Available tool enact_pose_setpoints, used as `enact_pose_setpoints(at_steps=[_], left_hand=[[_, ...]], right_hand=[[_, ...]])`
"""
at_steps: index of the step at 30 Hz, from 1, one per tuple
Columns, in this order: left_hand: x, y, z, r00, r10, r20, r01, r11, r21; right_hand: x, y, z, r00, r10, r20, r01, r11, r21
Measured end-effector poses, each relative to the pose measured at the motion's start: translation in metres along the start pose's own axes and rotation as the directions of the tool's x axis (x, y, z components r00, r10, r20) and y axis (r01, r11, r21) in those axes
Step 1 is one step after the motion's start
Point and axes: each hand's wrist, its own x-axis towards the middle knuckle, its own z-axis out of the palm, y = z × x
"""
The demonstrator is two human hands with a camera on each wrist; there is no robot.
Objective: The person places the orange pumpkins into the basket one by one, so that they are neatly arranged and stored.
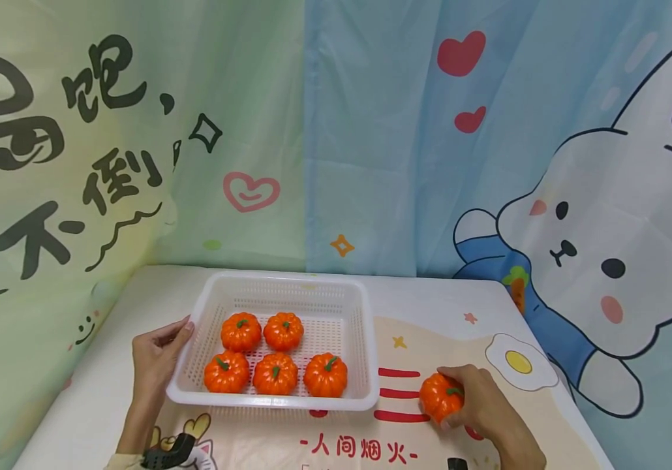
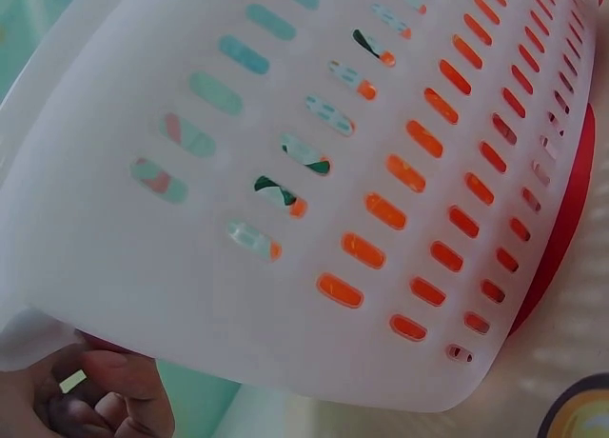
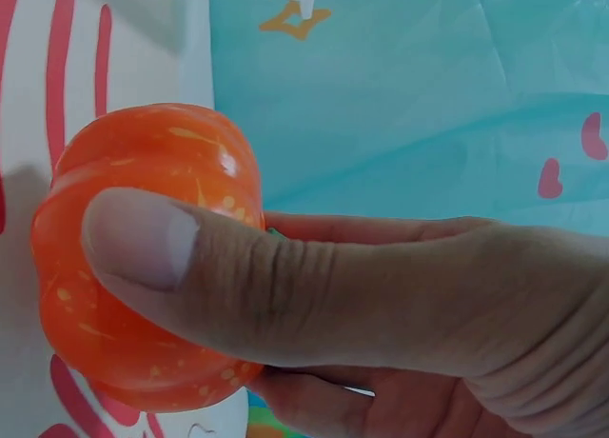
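My left hand [image 1: 156, 356] grips the left rim of a white perforated plastic basket [image 1: 280, 401]. In the left wrist view, curled fingers [image 2: 124, 386] meet the basket's rim, with orange showing through the wall slots. Several small orange toy pumpkins [image 1: 275, 374] with green stems sit inside, in two rows toward the left and front. To the right of the basket, my right hand [image 1: 485, 401] holds another toy pumpkin [image 1: 437, 397] close over the printed mat. The right wrist view shows the thumb laid across this pumpkin [image 3: 176, 152], other fingers partly hidden behind it.
A printed mat [image 1: 395, 343] with red stripes and lettering covers part of the white table [image 1: 424, 300]. Behind the table hangs a curtain [image 1: 365, 130] with a rabbit, hearts and writing. A small black object [image 1: 457, 464] shows at the bottom edge.
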Motion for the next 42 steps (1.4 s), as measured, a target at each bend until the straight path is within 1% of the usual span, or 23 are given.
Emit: enact_pose_setpoints(at_steps=[8,14,24,34,42], left_hand=[[0.002,-0.002,0.000,1.000,-0.008,0.009,0.008,1.000,0.011],[0.001,-0.002,-0.001,1.000,-0.004,0.006,0.004,1.000,-0.002],[0.001,-0.001,0.000,1.000,-0.002,0.007,0.002,1.000,0.020],[0.002,0.001,0.000,1.000,0.023,-0.013,-0.023,1.000,0.011],[0.003,-0.001,0.000,1.000,0.018,-0.013,-0.018,1.000,0.000]], right_hand=[[-0.003,-0.009,-0.005,1.000,-0.010,-0.002,0.010,1.000,-0.015],[-0.005,-0.018,-0.011,1.000,-0.023,-0.020,0.023,1.000,0.000],[-0.007,-0.031,-0.020,0.995,-0.089,-0.035,0.088,0.996,-0.011],[-0.007,-0.047,-0.032,0.992,-0.122,-0.037,0.121,0.992,-0.025],[-0.007,-0.059,-0.035,0.989,-0.144,-0.034,0.143,0.989,-0.028]])
